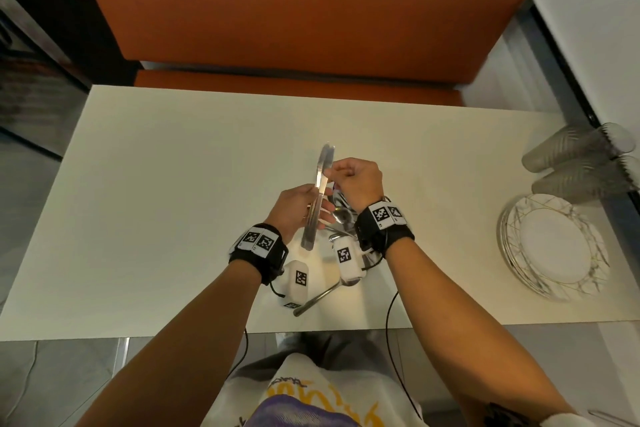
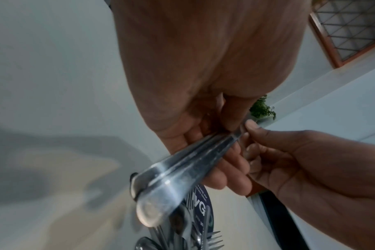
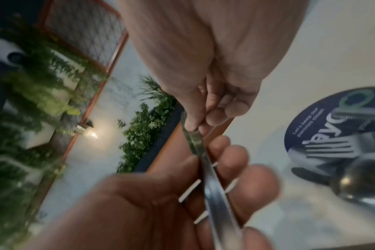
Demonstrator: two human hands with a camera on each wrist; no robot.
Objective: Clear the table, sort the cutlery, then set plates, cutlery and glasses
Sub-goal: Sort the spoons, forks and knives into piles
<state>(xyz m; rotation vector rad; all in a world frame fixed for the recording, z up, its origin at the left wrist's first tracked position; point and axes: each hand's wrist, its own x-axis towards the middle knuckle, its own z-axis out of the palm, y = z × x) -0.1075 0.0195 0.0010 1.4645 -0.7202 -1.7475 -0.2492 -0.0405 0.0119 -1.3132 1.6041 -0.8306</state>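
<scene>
Your left hand (image 1: pixel 294 206) grips a small bundle of knives (image 1: pixel 318 198) above the middle of the table (image 1: pixel 173 184). The fingers are curled around the handles, and the thumb presses from the other side. The long axis of the bundle runs from the lower centre of the head view up toward the top centre, with the blades pointing away from you and the handle ends toward your wrist. Your right hand (image 1: pixel 356 180) sits just to the right of the blades, and its thumb and first fingers pinch the upper part of one knife; the other fingers are curled in. So both hands hold the same bundle, the left one low and the right one high.

The rest of the cutlery pile (image 1: pixel 341 218) lies on the table directly under your right wrist, partly hidden. In the left wrist view it seems to hold forks and spoons, but the picture is blurred there. The plates (image 1: pixel 554 246) and the glasses (image 1: pixel 581 156) wait at the right edge of the frame, well apart from your hands.

For the next move, I judge that the right hand, being nearer to the pile, should reach down for another knife.
</scene>
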